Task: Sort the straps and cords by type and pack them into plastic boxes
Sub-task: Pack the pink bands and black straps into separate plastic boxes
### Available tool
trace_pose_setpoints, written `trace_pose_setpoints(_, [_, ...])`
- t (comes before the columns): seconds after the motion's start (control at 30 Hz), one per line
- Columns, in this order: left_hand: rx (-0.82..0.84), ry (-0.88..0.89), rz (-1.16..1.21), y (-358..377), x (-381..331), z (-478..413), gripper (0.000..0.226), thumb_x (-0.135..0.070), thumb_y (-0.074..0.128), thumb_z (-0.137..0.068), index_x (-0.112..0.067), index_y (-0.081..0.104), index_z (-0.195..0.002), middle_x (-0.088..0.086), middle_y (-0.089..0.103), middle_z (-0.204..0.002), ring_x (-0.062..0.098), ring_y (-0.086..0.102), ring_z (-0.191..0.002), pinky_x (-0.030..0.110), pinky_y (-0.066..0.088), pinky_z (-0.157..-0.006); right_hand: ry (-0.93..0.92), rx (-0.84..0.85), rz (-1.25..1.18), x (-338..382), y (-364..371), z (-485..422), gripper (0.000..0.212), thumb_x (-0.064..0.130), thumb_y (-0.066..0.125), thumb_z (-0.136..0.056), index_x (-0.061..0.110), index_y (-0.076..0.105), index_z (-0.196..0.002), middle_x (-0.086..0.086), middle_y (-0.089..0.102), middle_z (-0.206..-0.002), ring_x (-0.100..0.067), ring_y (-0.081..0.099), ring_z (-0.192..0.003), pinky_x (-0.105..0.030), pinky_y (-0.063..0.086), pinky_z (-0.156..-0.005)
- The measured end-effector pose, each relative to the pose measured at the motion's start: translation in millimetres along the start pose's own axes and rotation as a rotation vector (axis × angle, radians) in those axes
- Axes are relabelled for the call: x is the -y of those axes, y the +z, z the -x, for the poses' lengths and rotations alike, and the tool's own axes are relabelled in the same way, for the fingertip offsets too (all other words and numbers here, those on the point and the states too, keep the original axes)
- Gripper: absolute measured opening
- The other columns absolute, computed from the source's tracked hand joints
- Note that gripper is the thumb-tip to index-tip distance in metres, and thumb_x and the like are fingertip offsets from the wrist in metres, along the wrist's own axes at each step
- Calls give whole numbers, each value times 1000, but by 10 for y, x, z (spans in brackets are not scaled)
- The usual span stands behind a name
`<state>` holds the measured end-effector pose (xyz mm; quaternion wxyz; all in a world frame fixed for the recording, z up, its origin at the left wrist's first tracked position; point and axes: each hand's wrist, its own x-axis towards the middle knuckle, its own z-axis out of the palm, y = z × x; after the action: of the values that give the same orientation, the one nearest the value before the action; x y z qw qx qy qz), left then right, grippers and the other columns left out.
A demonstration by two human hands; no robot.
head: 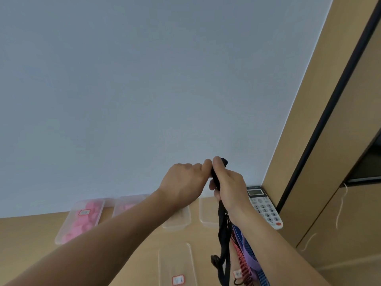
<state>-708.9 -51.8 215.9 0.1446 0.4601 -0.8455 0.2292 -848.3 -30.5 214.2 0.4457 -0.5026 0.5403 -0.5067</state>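
Observation:
Both hands are raised above the wooden desk [26, 240], meeting in front of the wall. My right hand [226, 182] grips a black strap [223, 240] near its top, and the rest hangs down to the frame's bottom edge. My left hand [185, 180] pinches the same strap's upper end against the right thumb. Below the right wrist lie a red striped strap [241, 263], a purple strap [252, 261] and a blue strap [239, 232]. A clear plastic box [177, 263] with a small red-framed label sits under the hands. A box of pink items [82, 219] stands at the left.
More clear boxes line the wall: one [127, 203] beside the pink box, one [179, 219] partly behind my left arm, one [208, 211] behind the strap. A white desk phone [265, 209] lies at the right. A wooden cabinet [334, 162] flanks the desk's right side.

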Motion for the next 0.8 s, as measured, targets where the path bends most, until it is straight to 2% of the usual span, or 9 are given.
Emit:
trace_pose_setpoints(0.1, [-183, 82, 48, 64, 14, 24, 25, -9, 55, -83, -12, 68, -105, -2, 46, -56, 22, 45, -43, 26, 26, -40, 36, -1, -64, -18, 1, -28, 51, 53, 59, -90, 15, 56, -57, 2, 53, -56, -11, 38, -46, -20, 32, -44])
trace_pose_setpoints(0.17, [-238, -4, 340, 120, 9, 65, 16, -24, 55, -90, -15, 67, -98, -3, 59, -60, 20, 54, -46, 27, 39, -42, 34, -2, -111, -36, -12, -31, 48, 48, 59, -92, 11, 56, -60, 0, 50, -56, -12, 36, -44, -20, 31, -42])
trace_pose_setpoints(0.23, [14, -262, 813, 82, 20, 108, 32, -49, 50, -92, -25, 59, -111, -6, 70, -77, 11, 61, -52, 27, 47, -54, 26, 8, -183, -44, -56, -43, 44, 45, 57, -93, 6, 63, -72, 0, 48, -58, -12, 34, -44, -23, 30, -43])
trace_pose_setpoints(0.33, [361, -646, 1447, 33, 88, 90, 50, -62, 48, -83, -18, 59, -104, 3, 73, -75, 21, 57, -47, 28, 39, -50, -23, 93, -261, -73, -106, -58, 41, 43, 53, -97, 6, 71, -92, 0, 48, -65, -13, 31, -48, -29, 26, -50])
trace_pose_setpoints(0.43, [645, -655, 1775, 11, 155, 74, 46, -53, 50, -84, -8, 61, -93, 11, 66, -68, 20, 46, -41, 25, 24, -43, -100, 146, -273, -92, -69, -40, 39, 44, 54, -94, 9, 72, -98, 3, 53, -64, -12, 35, -48, -27, 33, -49])
trace_pose_setpoints(0.5, [628, -584, 1953, 52, 163, 84, 34, -44, 55, -92, -12, 63, -89, 5, 65, -68, 14, 44, -40, 23, 23, -41, -118, 143, -260, -88, -56, -32, 40, 48, 55, -90, 13, 72, -101, 4, 57, -65, -12, 40, -48, -25, 38, -49])
trace_pose_setpoints(0.6, [426, -607, 1913, 77, 154, 85, 27, -35, 59, -96, -12, 60, -85, 3, 67, -72, 12, 47, -44, 21, 30, -43, -81, 85, -119, -95, -60, -33, 36, 46, 49, -99, 17, 71, -95, 3, 61, -64, -13, 46, -50, -29, 39, -52])
trace_pose_setpoints(0.73, [201, -537, 1548, 60, 81, 102, 36, -48, 64, -88, -12, 58, -89, 2, 76, -81, 15, 57, -49, 24, 40, -48, -34, -10, 108, -139, -67, -16, 52, 51, 39, -101, 13, 65, -76, 2, 63, -54, -10, 55, -48, -21, 42, -48])
trace_pose_setpoints(0.8, [98, -480, 1374, 79, 57, 113, 28, -42, 62, -93, -14, 60, -92, -4, 75, -79, 13, 62, -50, 20, 45, -50, -1, 19, 114, -148, -79, 8, 55, 53, 35, -101, 12, 65, -80, -1, 64, -57, -13, 59, -53, -27, 46, -55])
